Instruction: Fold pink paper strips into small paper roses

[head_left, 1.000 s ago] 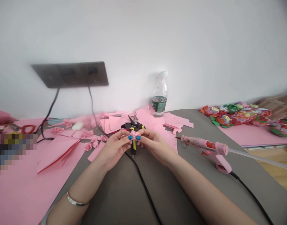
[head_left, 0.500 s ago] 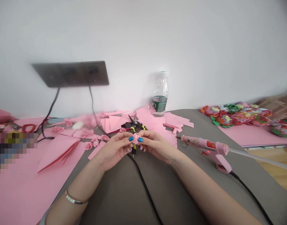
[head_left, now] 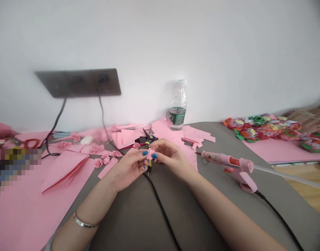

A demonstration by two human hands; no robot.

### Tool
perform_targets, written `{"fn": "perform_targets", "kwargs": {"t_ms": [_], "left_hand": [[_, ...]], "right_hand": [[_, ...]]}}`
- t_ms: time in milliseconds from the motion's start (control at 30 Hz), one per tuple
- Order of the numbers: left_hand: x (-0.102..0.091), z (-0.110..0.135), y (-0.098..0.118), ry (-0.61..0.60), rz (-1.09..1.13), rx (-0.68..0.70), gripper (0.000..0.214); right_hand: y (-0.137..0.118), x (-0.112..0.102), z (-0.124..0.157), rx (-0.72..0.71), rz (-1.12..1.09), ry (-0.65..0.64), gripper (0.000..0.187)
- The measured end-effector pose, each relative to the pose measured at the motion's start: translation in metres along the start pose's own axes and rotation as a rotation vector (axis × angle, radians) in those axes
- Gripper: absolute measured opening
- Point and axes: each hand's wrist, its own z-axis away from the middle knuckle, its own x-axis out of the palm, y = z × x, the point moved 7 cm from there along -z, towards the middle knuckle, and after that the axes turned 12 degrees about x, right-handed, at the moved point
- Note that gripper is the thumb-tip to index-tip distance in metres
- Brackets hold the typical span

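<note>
A small folded pink paper flower [head_left: 150, 153] is pinched between my two hands, above the middle of the grey table. My left hand [head_left: 130, 169] grips its left side with thumb and fingers. On the other side, my right hand [head_left: 173, 157] has its thumb against the flower and its index finger curled over behind it. Pliers with black and yellow handles [head_left: 149, 166] lie just beyond and below the flower, partly hidden by my fingers. Several finished pink paper roses [head_left: 98, 162] rest on the table left of my left hand.
A pink glue gun [head_left: 235, 167] with a lit red light lies at right, its cord running frontward. Pink paper pieces [head_left: 186, 146] and a plastic bottle [head_left: 177, 111] stand by the wall. Colourful paper flowers [head_left: 264, 129] lie far right. A black cable [head_left: 162, 205] crosses the grey table.
My right hand's fingers have shifted, the index now raised and arched behind the paper flower. The flower has turned slightly; my left hand has hardly moved.
</note>
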Motion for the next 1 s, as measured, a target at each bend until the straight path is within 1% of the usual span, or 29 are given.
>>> {"fn": "perform_targets", "kwargs": {"t_ms": [67, 167, 333, 433, 500, 633, 733, 833, 900, 1000], "left_hand": [[0.001, 0.0, -0.001, 0.002, 0.025, -0.006, 0.008], [0.002, 0.002, -0.003, 0.005, 0.044, -0.017, 0.009], [0.002, 0.002, -0.002, 0.019, 0.015, 0.027, 0.02], [-0.001, 0.001, 0.0, 0.067, -0.004, 0.068, 0.027], [-0.001, 0.001, 0.002, 0.079, -0.014, 0.095, 0.027], [0.005, 0.001, 0.01, 0.007, -0.093, 0.187, 0.02], [0.004, 0.002, 0.017, -0.001, -0.18, 0.259, 0.018], [0.001, 0.002, 0.019, 0.019, -0.245, 0.279, 0.019], [0.0, 0.002, 0.019, 0.019, -0.249, 0.281, 0.019], [0.0, 0.0, 0.019, 0.006, -0.234, 0.279, 0.014]], "right_hand": [[-0.003, 0.0, 0.0, -0.066, 0.055, 0.005, 0.022], [-0.005, -0.001, 0.001, -0.127, 0.098, -0.004, 0.018], [-0.009, -0.003, 0.004, -0.165, 0.176, 0.028, 0.014], [-0.008, -0.003, 0.004, -0.147, 0.134, 0.049, 0.016], [-0.006, -0.003, 0.003, -0.135, 0.091, 0.056, 0.019], [-0.004, -0.003, 0.002, -0.092, 0.054, 0.072, 0.02], [-0.004, -0.002, 0.002, -0.04, 0.046, 0.076, 0.02], [-0.002, -0.002, 0.002, 0.007, 0.016, 0.088, 0.023], [0.0, -0.002, 0.002, 0.043, -0.014, 0.088, 0.028], [0.003, -0.002, 0.0, 0.093, -0.012, 0.073, 0.027]]}}
